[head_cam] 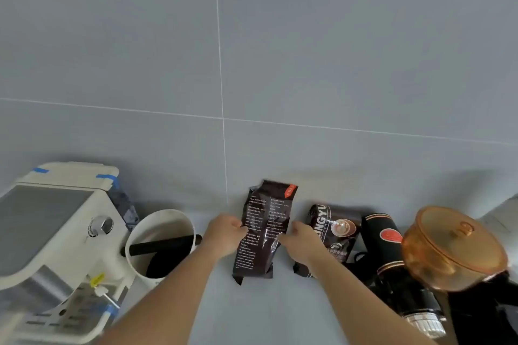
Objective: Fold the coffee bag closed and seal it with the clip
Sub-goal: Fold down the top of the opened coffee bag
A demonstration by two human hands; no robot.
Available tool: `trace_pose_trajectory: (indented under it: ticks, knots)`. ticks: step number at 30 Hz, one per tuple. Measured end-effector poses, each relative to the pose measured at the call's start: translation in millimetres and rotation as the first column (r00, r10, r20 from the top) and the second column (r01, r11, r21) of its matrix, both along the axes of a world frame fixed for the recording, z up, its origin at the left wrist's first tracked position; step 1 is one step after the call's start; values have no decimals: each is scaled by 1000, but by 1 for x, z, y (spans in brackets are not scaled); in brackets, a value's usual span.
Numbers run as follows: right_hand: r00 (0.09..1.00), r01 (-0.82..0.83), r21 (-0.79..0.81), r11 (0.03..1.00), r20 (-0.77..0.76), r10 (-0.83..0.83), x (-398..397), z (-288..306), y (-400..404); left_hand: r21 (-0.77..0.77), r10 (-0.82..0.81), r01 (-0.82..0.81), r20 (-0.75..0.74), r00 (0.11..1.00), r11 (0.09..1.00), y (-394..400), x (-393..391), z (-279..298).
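A dark brown coffee bag (263,221) with small white print and a red corner label stands upright on the pale counter, its top crumpled and unfolded. My left hand (225,234) grips the bag's left edge at mid-height. On the opposite edge, at about the same height, my right hand (301,241) pinches the bag. No clip shows anywhere in view.
A white espresso machine (53,235) fills the left. Beside it a white round bin (159,244) holds a black bar. Right of the held bag stand a second coffee bag (336,230), a black grinder (392,258) and an amber-lidded pot (454,246). Grey tiled wall behind.
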State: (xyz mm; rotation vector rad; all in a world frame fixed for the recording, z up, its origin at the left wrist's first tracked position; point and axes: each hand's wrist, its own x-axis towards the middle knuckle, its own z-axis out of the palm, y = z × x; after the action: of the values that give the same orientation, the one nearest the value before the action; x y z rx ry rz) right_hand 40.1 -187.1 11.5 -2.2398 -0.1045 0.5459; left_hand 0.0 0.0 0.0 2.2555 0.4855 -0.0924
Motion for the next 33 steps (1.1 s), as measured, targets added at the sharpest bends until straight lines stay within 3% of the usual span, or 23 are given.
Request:
trace_pose_trajectory:
  ticks: [8,12,20,33]
  knots:
    - [966,227,327,917,-192,-171,-3,-12,8,-94,141,-132,95,985,987,-13,-2,-7]
    - [945,303,330,894,-224,-238,-1,-22,3,-82,170,-160,126,977,984,-14,-5,-9]
    - [954,290,313,904,-167,-248,-11,-26,-4,-171,194,-159,214,957,972,-13,-26,-22]
    - [990,137,318,938,-87,-115,-73,7,-22,-135,208,-168,382,900,976,-25,-109,-10]
